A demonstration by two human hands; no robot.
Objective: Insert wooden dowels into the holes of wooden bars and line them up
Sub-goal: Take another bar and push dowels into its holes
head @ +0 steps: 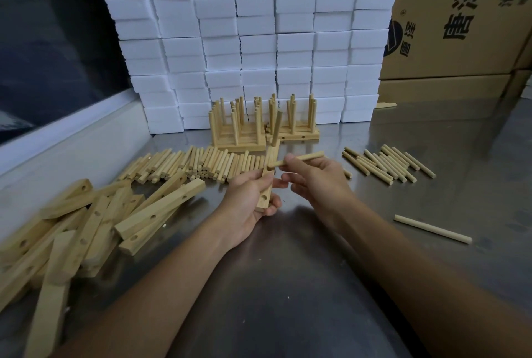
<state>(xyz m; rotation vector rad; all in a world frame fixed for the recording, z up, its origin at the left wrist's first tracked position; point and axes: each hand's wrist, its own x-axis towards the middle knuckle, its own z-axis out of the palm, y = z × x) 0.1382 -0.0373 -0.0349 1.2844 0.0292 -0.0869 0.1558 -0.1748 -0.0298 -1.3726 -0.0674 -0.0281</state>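
Observation:
My left hand (250, 202) grips a wooden bar (269, 177) held upright above the metal table. One dowel (277, 127) stands out of the bar's far end. My right hand (313, 179) pinches a second dowel (305, 158), its tip at the bar's middle hole. A third hole lower on the bar shows bare. Finished bars with upright dowels (259, 124) stand lined up at the back centre. Loose bars (95, 213) lie heaped at the left.
A long row of loose dowels (195, 166) lies behind my hands, a smaller pile (388, 166) at the right, and a single dowel (431, 228) near the right front. White foam blocks (244, 41) are stacked at the back, cardboard boxes (460, 26) at the right.

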